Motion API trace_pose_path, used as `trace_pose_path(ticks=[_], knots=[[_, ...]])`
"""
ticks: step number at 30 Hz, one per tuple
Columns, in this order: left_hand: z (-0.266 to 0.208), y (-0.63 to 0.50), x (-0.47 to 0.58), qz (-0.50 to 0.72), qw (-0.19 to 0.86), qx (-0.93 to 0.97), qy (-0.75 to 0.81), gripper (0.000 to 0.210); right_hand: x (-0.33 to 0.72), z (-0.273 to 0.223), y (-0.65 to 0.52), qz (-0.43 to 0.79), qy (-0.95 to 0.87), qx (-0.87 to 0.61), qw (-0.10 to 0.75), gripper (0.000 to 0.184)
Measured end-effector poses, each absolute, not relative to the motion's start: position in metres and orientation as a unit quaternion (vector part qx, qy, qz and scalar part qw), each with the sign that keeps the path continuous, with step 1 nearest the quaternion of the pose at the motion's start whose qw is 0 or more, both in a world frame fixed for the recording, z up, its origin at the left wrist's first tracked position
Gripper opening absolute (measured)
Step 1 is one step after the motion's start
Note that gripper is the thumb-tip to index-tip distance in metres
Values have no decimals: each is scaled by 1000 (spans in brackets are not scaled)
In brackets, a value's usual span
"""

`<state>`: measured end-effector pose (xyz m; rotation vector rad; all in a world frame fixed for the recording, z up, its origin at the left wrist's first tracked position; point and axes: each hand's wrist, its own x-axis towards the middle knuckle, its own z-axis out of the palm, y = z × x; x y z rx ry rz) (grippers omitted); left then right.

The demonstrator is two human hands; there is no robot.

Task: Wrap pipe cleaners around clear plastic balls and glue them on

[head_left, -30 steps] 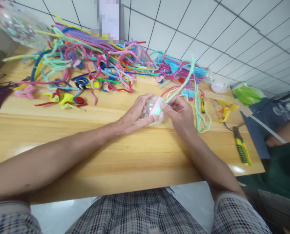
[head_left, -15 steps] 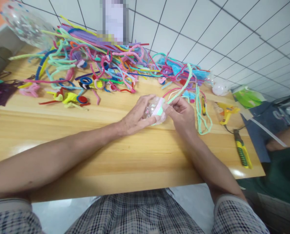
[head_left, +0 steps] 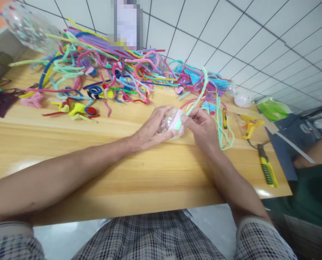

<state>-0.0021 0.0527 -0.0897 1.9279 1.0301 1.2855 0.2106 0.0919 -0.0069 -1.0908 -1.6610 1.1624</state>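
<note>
My left hand [head_left: 152, 130] is wrapped round a clear plastic ball [head_left: 166, 122] with small bits inside and a pale band with mint green around it. Against the ball's right side, my right hand [head_left: 201, 124] pinches a mint green pipe cleaner [head_left: 200, 95], whose free end sticks up and away toward the wall. Where the pipe cleaner meets the ball is partly hidden by my fingers. Just right of that hand, a looped mint green strand [head_left: 220, 126] lies on the wooden table [head_left: 150, 173].
A heap of coloured pipe cleaners [head_left: 104, 65] runs along the wall. To the right lie a yellow cutter knife [head_left: 225, 118], a yellow glue gun [head_left: 249, 126] and green-yellow pliers [head_left: 268, 168]. A clear bag [head_left: 31, 29] stands at the far left. Another person's arm [head_left: 312, 151] shows at the right edge.
The pipe cleaner's free end has swung slightly left. Both hands keep almost the same place on the ball.
</note>
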Motion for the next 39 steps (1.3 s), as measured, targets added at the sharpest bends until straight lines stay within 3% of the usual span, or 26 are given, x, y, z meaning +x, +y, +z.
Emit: trace_pose_path(ticks=[19, 33, 39], knots=[[-86, 52, -3, 480, 288, 734, 383, 81, 210, -2, 97, 490, -643, -434, 398, 51], [-87, 51, -4, 484, 265, 742, 381, 82, 210, -4, 98, 510, -620, -430, 414, 38], [-88, 48, -4, 475, 263, 747, 384, 83, 206, -5, 98, 525, -592, -442, 423, 46]])
